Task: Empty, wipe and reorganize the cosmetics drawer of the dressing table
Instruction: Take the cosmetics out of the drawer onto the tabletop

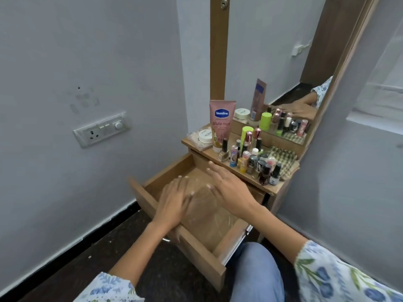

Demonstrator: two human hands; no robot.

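Two hands in the pulled-out drawer [196, 243]: your left hand [174, 197] lies flat on the clear liner [209, 210], and your right hand [229, 188] hovers with fingers spread, holding nothing. Swing that right arm wide and I'd bet you topple the crowded bottles [250, 160] on the desk [277, 188] edge. Past them, checked cloth [285, 160], Vaseline tube [221, 125], mirror [283, 62], grey walls.

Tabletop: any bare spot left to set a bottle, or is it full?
Tabletop is crowded: bottles, cloth, tube, jar. Bare strip only along its front edge. The drawer floor is free beside both hands.
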